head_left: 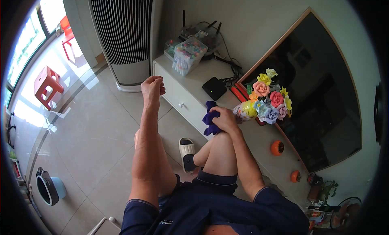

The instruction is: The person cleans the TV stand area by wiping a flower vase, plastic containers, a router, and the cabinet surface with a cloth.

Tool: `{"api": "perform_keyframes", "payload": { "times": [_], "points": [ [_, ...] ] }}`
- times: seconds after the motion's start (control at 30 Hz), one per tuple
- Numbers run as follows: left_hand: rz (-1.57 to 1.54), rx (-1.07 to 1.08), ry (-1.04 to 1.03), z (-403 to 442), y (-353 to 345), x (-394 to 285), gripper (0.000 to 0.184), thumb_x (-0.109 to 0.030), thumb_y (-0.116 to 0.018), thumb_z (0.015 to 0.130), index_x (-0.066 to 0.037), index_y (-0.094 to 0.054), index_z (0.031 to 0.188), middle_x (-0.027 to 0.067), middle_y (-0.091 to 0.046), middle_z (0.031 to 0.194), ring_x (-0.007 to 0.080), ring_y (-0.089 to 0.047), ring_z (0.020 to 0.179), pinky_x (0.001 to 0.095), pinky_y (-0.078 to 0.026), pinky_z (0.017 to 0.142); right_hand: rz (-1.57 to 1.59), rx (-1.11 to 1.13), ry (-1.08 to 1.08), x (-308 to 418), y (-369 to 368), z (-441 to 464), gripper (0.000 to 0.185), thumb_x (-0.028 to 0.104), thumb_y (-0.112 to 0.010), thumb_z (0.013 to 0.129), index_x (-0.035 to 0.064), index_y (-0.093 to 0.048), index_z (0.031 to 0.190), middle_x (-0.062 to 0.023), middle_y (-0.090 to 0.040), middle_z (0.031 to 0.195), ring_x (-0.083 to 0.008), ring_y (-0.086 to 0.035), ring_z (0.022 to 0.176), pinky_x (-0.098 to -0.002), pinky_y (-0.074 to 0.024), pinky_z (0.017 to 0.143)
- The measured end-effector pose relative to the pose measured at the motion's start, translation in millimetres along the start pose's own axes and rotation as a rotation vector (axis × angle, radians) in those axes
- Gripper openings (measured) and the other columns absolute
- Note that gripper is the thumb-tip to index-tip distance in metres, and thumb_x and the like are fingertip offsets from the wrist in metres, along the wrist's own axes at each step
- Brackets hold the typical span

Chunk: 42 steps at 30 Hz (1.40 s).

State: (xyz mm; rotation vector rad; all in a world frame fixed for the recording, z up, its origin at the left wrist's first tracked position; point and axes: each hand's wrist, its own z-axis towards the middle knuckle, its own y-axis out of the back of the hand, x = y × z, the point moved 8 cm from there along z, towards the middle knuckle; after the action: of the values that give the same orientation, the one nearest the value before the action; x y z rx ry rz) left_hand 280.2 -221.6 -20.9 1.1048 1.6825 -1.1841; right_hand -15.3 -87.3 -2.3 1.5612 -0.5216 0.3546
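Observation:
My right hand [225,119] is closed around a purple cloth [210,118] at the edge of the white cabinet [194,95]. Just right of it stands a patterned vase [245,111] with colourful artificial flowers [269,97]. My left hand [153,88] is raised over the floor beside the cabinet's drawer front, its fingers curled closed; whether anything small is between them is hidden. A black box [214,88] with a green light lies on the cabinet, between the two hands and further back.
A clear container of colourful-capped pens [188,55] and a router [202,34] stand at the cabinet's far end. A tall air conditioner [123,36] is behind my left hand. A large television [310,93] leans right. Red stools [48,85] and a bin [49,188] are left.

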Motion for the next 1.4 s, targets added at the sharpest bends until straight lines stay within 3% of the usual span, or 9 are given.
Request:
{"api": "perform_keyframes", "payload": {
  "times": [0.2,0.33,0.57,0.7,0.73,0.87,0.97,1.27,1.4],
  "points": [
    [0.367,0.077,-0.09,-7,-24,7,0.02,-0.01,-0.06,0.084,0.002,-0.073,0.093,0.0084,-0.067,0.07,0.0152,-0.066,0.057,0.0291,-0.053,0.053,0.529,0.093,0.033,33,43,-34,0.039,0.007,-0.06,0.071,0.0042,-0.067,0.109,-0.008,-0.07,0.092,-0.0155,-0.067,0.084,-0.0286,-0.0527,0.081],
    [0.572,0.124,-0.243,-16,-37,5,0.023,-0.014,-0.059,0.082,0.002,-0.074,0.091,0.0129,-0.069,0.067,0.0181,-0.068,0.059,0.0326,-0.054,0.06,0.849,0.179,0.056,42,53,-61,0.035,0.009,-0.062,0.073,0.0016,-0.064,0.107,-0.0024,-0.064,0.097,-0.0146,-0.063,0.089,-0.0284,-0.0505,0.085],
    [0.703,0.204,-0.262,-34,-38,19,0.023,-0.015,-0.06,0.085,0.003,-0.073,0.09,0.0126,-0.069,0.068,0.0167,-0.067,0.056,0.0322,-0.055,0.058,1.833,0.078,-0.182,-30,19,-110,0.039,0.023,-0.065,0.086,0.0015,-0.059,0.117,-0.0124,-0.065,0.113,-0.0217,-0.064,0.105,-0.0341,-0.0493,0.097],
    [0.563,0.244,-0.072,-41,-32,30,0.02,-0.013,-0.06,0.088,0.002,-0.072,0.093,0.0067,-0.066,0.069,0.0141,-0.065,0.056,0.0276,-0.053,0.05,1.421,0.118,-0.416,-83,-18,-144,0.037,0.025,-0.064,0.093,-0.0009,-0.064,0.119,-0.0078,-0.069,0.109,-0.0158,-0.066,0.098,-0.0302,-0.0519,0.091],
    [0.56,0.24,-0.044,-42,-32,33,0.02,-0.013,-0.06,0.088,0.002,-0.072,0.093,0.0073,-0.066,0.07,0.0143,-0.065,0.057,0.0279,-0.053,0.051,1.27,0.064,-0.436,-98,-25,-156,0.032,0.026,-0.063,0.096,0.0005,-0.067,0.113,-0.0012,-0.068,0.099,-0.0095,-0.062,0.088,-0.0257,-0.05,0.083],
    [0.604,0.252,-0.033,-53,-49,32,0.021,-0.013,-0.061,0.088,0.003,-0.071,0.096,0.0076,-0.066,0.073,0.0147,-0.066,0.061,0.0292,-0.055,0.054,0.909,-0.063,-0.334,-117,-18,-190,0.03,0.029,-0.058,0.1,0.0014,-0.067,0.108,0.0052,-0.052,0.079,-0.0076,-0.045,0.074,-0.027,-0.0413,0.067],
    [0.653,0.274,-0.1,-64,-71,39,0.019,-0.012,-0.06,0.087,0.002,-0.072,0.091,0.0076,-0.066,0.068,0.0142,-0.066,0.058,0.0291,-0.054,0.053,0.627,0.019,-0.289,-123,-7,-199,0.028,0.026,-0.058,0.101,-0.0008,-0.063,0.101,0.0002,-0.049,0.075,-0.0089,-0.045,0.074,-0.0293,-0.0408,0.066],
    [0.696,0.364,-0.218,-95,-120,69,0.019,-0.011,-0.058,0.087,0.003,-0.071,0.087,0.0097,-0.067,0.067,0.017,-0.07,0.058,0.0296,-0.055,0.055,0.27,-0.103,-0.129,-104,17,-209,0.026,0.02,-0.056,0.101,-0.0043,-0.055,0.093,-0.0268,-0.058,0.076,-0.0467,-0.057,0.07,-0.0469,-0.0453,0.063],
    [0.574,0.335,-0.104,-90,-114,72,0.019,-0.011,-0.061,0.088,0.004,-0.072,0.094,0.0098,-0.068,0.073,0.016,-0.069,0.061,0.0285,-0.055,0.053,0.249,-0.193,-0.078,-108,20,-216,0.025,0.02,-0.057,0.101,-0.0048,-0.055,0.093,-0.0256,-0.058,0.075,-0.0451,-0.058,0.07,-0.0455,-0.0459,0.063]
  ]
}}
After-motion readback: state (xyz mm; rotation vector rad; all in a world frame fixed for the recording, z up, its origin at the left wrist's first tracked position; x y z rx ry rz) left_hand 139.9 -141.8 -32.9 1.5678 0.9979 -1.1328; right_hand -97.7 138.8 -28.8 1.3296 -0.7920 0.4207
